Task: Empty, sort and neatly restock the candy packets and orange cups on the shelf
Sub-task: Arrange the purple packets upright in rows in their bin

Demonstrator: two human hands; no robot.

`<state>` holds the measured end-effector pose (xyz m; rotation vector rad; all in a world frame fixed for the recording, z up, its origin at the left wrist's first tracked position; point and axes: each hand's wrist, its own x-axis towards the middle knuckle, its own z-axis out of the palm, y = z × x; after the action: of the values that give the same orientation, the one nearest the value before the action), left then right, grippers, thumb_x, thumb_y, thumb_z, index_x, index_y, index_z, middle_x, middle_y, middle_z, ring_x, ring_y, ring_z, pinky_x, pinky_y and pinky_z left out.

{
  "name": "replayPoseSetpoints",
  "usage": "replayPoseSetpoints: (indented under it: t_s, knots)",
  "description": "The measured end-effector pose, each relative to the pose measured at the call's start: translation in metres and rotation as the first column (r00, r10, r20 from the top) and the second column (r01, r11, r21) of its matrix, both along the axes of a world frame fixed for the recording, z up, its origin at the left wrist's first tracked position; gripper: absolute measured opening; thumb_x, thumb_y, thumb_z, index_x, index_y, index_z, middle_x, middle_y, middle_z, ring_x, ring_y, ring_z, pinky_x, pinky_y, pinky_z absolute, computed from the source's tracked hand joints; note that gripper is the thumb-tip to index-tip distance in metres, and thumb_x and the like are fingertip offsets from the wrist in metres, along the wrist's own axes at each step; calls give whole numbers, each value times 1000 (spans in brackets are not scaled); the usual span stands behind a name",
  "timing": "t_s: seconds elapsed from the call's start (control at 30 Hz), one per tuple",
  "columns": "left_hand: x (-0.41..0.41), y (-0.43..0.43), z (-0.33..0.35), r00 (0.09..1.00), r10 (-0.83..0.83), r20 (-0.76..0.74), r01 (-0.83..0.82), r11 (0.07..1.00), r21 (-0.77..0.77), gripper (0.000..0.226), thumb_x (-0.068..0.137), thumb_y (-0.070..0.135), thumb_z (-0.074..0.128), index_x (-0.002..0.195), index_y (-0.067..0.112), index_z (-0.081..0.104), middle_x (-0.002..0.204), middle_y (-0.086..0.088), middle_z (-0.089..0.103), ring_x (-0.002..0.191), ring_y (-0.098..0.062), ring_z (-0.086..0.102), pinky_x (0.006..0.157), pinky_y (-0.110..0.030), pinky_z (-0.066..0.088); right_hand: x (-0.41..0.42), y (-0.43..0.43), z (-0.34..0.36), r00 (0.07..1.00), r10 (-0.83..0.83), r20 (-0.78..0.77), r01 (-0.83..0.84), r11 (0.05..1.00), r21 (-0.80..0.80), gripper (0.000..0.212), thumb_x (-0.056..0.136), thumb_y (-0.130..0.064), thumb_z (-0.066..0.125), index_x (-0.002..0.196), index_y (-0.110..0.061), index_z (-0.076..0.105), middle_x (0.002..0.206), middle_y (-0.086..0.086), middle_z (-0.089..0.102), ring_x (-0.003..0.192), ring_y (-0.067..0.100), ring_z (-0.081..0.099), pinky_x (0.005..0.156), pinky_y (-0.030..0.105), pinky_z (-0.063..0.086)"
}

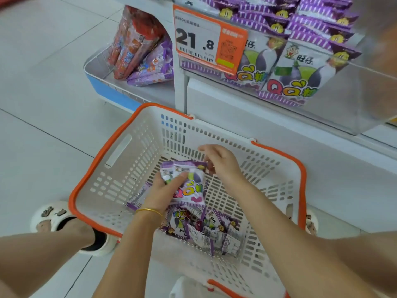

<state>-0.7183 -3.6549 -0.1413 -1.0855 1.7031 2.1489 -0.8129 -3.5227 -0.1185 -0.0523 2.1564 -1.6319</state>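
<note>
A white shopping basket with an orange rim stands on the floor below the shelf. Inside it my left hand grips a small stack of purple candy packets, thumb across the front. My right hand hovers just right of the stack's top edge, fingers loosely curled; whether they touch the packets I cannot tell. Several more purple packets lie loose on the basket floor. On the shelf above, rows of the same purple packets stand behind a clear front.
An orange price tag reading 21.8 hangs on the shelf front. A lower shelf tray at left holds red and purple bags. My sandalled feet flank the basket on the tiled floor.
</note>
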Motion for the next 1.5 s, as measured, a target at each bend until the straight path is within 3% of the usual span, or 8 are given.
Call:
replayPoseSetpoints:
  t_s: [0.17,0.33,0.47,0.57,0.83,1.2,1.33,1.5]
  knots:
    - [-2,-40,-12,918,396,-7,-388,896,-215,50,86,29,66,125,11,40,95,-10,67,69,-16,65,54,-26,54,-13,7,-83,989,18,146,-70,932,357,26,99,-15,46,122,-8,54,101,3,57,80,18,59,81,37,55]
    - [-3,-52,-36,932,361,21,-347,909,-230,47,87,29,64,122,9,40,95,-9,68,68,-14,68,60,-29,56,-15,-9,-158,933,319,167,-353,720,597,54,97,-17,51,145,-9,31,147,12,40,131,28,43,105,37,37]
    - [-4,-46,-55,939,335,80,-308,921,-237,47,86,29,65,122,8,42,96,-11,68,65,-9,69,54,-24,55,-12,-23,-187,864,435,252,-440,411,799,81,90,-36,61,151,-12,12,151,14,27,136,37,30,105,47,39]
    - [-6,-44,-61,936,331,121,-301,930,-210,47,86,29,65,121,10,39,100,-12,67,77,-18,69,65,-32,56,-8,-22,-189,830,518,208,-382,256,888,71,87,-43,63,140,-10,32,142,14,36,129,32,34,98,43,40]
    - [-12,-34,-47,955,284,87,-257,936,-240,47,87,30,65,122,15,37,104,-10,66,86,-23,68,81,-41,56,-9,8,-150,945,273,179,-326,742,586,41,87,-15,67,123,-8,48,126,7,53,110,23,52,82,28,41]
    - [-19,11,45,975,83,-204,-161,902,-400,53,85,32,66,124,15,34,94,2,64,84,-21,67,83,-44,53,6,77,52,963,160,-217,-72,929,364,32,74,-7,78,92,-20,55,90,-4,63,78,15,59,68,32,50]
    - [-15,31,85,949,-55,-311,-100,881,-462,51,86,19,66,124,9,35,92,4,60,82,-15,62,82,-39,51,26,99,114,975,128,-183,-94,979,180,32,69,-5,81,88,-21,61,78,-13,66,66,-1,60,62,11,45]
    - [-9,56,138,880,-292,-376,43,835,-549,64,84,32,66,133,11,31,107,-8,61,87,-18,62,78,-36,50,46,108,157,979,88,-183,-111,987,-119,14,78,-3,72,84,-14,66,77,1,68,68,6,61,66,18,47]
